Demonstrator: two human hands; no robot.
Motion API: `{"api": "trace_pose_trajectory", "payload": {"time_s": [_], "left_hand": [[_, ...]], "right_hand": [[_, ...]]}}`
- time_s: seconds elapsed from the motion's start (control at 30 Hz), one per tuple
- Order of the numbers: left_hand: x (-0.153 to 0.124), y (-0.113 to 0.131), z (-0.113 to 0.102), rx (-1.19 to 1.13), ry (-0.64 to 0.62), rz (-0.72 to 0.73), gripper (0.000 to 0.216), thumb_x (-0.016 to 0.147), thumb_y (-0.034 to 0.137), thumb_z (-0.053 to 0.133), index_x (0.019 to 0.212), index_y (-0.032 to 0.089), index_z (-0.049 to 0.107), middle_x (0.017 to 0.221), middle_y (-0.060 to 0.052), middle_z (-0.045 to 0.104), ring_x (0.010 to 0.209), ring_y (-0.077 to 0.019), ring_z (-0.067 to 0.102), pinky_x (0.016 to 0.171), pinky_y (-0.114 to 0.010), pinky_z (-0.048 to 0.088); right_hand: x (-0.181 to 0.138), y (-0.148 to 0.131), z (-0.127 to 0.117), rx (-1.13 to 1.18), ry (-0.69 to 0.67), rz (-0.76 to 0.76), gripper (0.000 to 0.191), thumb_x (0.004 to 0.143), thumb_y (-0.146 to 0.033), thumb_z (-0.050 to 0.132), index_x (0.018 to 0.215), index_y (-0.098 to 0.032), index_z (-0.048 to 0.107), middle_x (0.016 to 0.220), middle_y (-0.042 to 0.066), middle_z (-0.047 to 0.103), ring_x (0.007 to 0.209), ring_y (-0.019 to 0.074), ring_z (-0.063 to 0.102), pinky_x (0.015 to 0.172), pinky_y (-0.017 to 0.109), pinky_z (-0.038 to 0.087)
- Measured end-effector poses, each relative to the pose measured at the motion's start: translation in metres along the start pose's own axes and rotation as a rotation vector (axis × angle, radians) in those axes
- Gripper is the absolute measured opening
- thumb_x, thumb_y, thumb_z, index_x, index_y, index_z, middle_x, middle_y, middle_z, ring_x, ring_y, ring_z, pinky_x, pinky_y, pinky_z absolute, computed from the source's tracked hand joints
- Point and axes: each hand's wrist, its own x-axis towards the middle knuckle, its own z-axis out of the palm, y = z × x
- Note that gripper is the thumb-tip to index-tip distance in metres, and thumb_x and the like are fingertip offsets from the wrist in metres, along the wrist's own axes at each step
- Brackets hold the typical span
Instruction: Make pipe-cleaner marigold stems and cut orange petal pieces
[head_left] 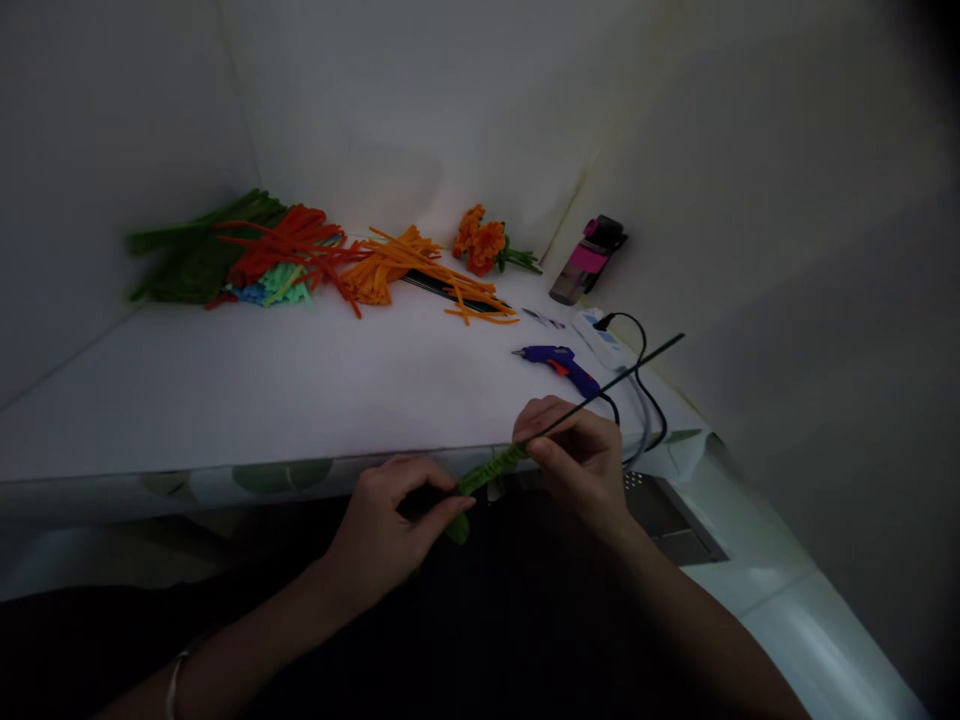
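Between my hands, over the table's front edge, is a thin dark stem wire (649, 359) with a green pipe cleaner (491, 468) coiled round its lower part. My left hand (401, 515) pinches the lower end of the green coil between thumb and fingers, and a green tip hangs below. My right hand (581, 460) is closed on the upper end of the coil, where the bare wire begins. From there the wire slants up to the right, passing in front of the handle of a blue glue gun (559, 362).
On the white table (300, 390) lie bundles of green (210, 250), red (292, 245) and orange pipe cleaners (397, 265). Orange flowers (480, 242) lie at the back. A bottle (589, 262) stands near a power strip (600, 340) with cables at the right.
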Motion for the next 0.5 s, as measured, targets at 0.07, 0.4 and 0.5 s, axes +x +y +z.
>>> {"api": "trace_pose_trajectory", "payload": {"time_s": [0.07,0.4,0.5], "left_hand": [[-0.001,0.0,0.0,0.01,-0.03,-0.024,0.011,0.07,0.024,0.068,0.064,0.018,0.061,0.063,-0.001,0.063,0.061,-0.0162,0.059,0.057,-0.028,0.045],[-0.005,-0.009,0.002,-0.046,-0.113,-0.071,0.007,0.075,0.023,0.064,0.07,0.019,0.062,0.067,0.0,0.065,0.062,-0.0136,0.061,0.059,-0.025,0.048],[-0.004,-0.012,0.002,-0.047,-0.078,-0.032,0.006,0.073,0.024,0.066,0.075,0.019,0.063,0.07,-0.002,0.067,0.063,-0.0144,0.063,0.059,-0.025,0.049]], "right_hand": [[-0.001,0.001,-0.001,0.016,-0.015,0.01,0.005,0.077,-0.02,0.065,0.079,-0.023,0.068,0.069,0.001,0.061,0.067,0.0133,0.057,0.058,0.027,0.047],[-0.005,0.007,0.0,0.021,-0.048,0.124,0.007,0.076,-0.015,0.064,0.077,-0.022,0.066,0.071,0.0,0.061,0.068,0.0115,0.056,0.058,0.025,0.045],[-0.005,0.005,-0.001,0.012,-0.056,0.092,0.008,0.076,-0.016,0.065,0.079,-0.023,0.067,0.071,0.0,0.062,0.069,0.0125,0.057,0.06,0.027,0.045]]}}
